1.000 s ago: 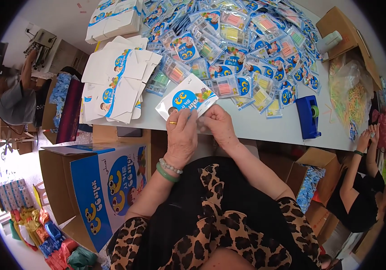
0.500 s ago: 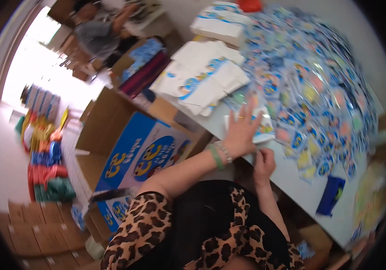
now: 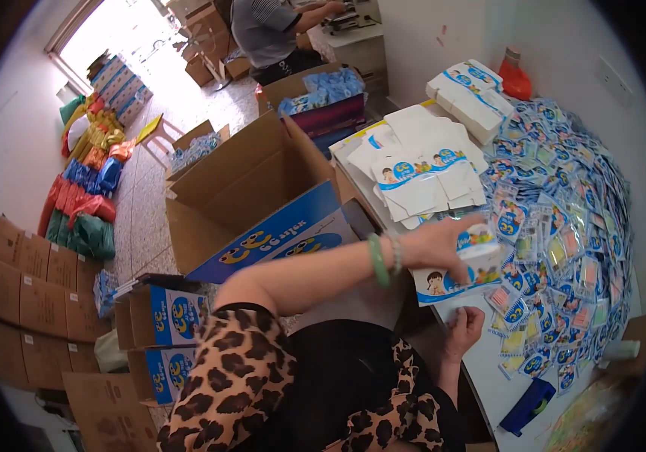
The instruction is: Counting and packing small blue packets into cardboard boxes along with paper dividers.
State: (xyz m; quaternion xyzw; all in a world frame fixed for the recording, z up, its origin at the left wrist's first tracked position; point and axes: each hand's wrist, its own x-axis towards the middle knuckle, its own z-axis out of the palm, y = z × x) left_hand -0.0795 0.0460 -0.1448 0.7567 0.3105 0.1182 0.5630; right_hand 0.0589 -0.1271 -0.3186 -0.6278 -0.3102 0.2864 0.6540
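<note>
My left hand (image 3: 439, 250), with green and pale bead bracelets on its wrist, reaches across to a small white carton (image 3: 482, 273) with blue print and cartoon figures. Its thumb and fingers straddle the carton and grip it near the table's edge. Just below the carton, my right hand (image 3: 464, 331) rests over the table (image 3: 500, 384) with its fingers curled in; nothing shows in them. Right beside the carton lies a large heap of small clear-and-blue sachets (image 3: 564, 248) with coloured contents. Flat white printed cartons (image 3: 432, 184) are stacked behind my left hand.
A large open cardboard box (image 3: 255, 181) stands left of the table. More white cartons (image 3: 470, 98) and a red bag (image 3: 516, 79) are at the back. A blue tape dispenser (image 3: 528, 407) lies near right. Brown boxes (image 3: 40, 264) fill the left; a person (image 3: 266, 34) works beyond.
My view has swung toward the left. My left hand went from spread fingers over the white item to gripping the white carton. My right hand is now lower, apart from it.
</note>
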